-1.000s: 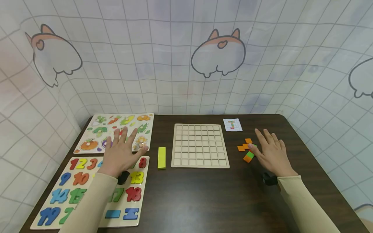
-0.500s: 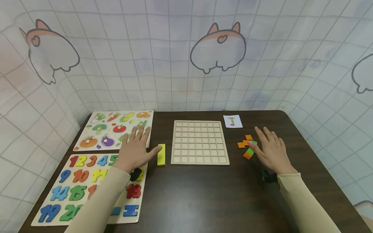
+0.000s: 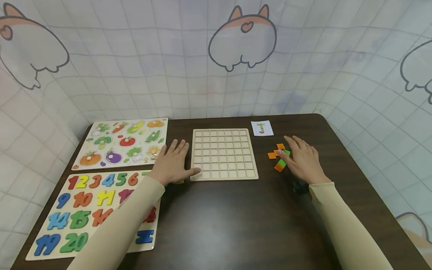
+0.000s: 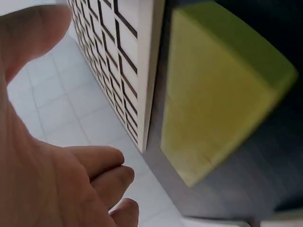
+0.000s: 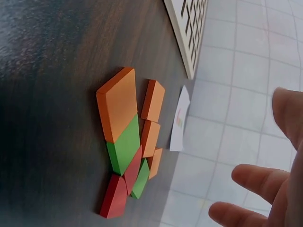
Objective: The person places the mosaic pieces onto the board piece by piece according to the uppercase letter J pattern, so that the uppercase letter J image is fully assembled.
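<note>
Seen from beside the dark brown wood-grain desk [image 3: 229,225], left to right:

- White puzzle board with coloured numbers [image 3: 94,198], front; white puzzle board with pictured vegetables [image 3: 114,145], behind it.
- Left hand [image 3: 172,165]: fingers straight and spread, thumb held out over the near left corner of the grid board, nothing in hold. Whether it touches the board, I cannot tell.
- Yellow oblong block [image 4: 213,94]: mostly hidden beneath the left hand from above; clear of thumb and fingers in the left wrist view. Long axis roughly parallel to the grid board's side edge, a narrow strip of desk between. Left hand by far the nearer.
- Square pale wooden grid board [image 3: 233,151], between the two hands.
- Small white paper card with a printed coloured figure [image 3: 262,128], just past the board's far right corner.
- Small orange, green and red tiles [image 5: 118,109]: a loose cluster to the thumb side of the right hand, several touching; the nearest row slants away and rightward, toward that hand.
- Right hand [image 3: 302,157]: loosely open, fingers slightly bent — thumb above the tiles, a gap showing, nothing gripped.
</note>
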Demonstrator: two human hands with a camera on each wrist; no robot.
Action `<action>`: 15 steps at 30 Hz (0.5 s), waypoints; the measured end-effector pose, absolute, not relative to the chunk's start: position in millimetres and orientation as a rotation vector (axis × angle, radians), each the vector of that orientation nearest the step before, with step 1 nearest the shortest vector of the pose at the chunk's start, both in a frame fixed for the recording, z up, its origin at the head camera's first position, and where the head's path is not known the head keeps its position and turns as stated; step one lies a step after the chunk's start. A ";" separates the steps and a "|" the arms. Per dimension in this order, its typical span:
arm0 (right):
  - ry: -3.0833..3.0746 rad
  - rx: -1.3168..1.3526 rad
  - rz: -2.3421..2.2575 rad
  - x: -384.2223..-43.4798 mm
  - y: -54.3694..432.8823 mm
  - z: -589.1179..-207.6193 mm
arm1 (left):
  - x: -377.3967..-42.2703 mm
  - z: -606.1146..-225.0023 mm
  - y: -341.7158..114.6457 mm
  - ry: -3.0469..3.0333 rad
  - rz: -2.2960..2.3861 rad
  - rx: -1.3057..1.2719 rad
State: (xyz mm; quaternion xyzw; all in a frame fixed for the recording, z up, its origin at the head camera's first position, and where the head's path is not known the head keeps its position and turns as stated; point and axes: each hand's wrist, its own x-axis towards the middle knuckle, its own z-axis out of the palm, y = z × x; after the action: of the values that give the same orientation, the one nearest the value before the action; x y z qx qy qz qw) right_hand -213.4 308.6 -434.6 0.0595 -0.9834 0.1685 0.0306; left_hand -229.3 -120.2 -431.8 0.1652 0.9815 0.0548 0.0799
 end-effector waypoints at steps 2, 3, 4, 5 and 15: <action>-3.061 0.193 0.507 -217.8 306.4 -434.5 | -231.8 -431.2 -115.6 2.906 0.160 0.519; -3.076 0.201 0.502 -219.6 305.1 -434.5 | -232.8 -431.2 -113.2 2.893 0.155 0.533; -3.087 0.218 0.494 -221.2 303.4 -434.3 | -233.8 -431.3 -110.6 2.879 0.159 0.545; -3.100 0.234 0.483 -222.5 301.7 -434.2 | -234.4 -431.3 -108.2 2.865 0.157 0.554; -3.115 0.436 0.376 -243.3 291.3 -440.7 | -239.9 -434.8 -95.9 2.802 0.086 0.565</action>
State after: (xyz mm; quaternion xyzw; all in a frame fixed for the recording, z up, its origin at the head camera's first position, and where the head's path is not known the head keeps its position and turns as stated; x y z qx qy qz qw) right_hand -243.3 291.3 -440.7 0.1376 -0.9833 0.1187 -0.0132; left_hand -239.9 -95.9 -434.8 0.1955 0.9701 0.0296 0.1404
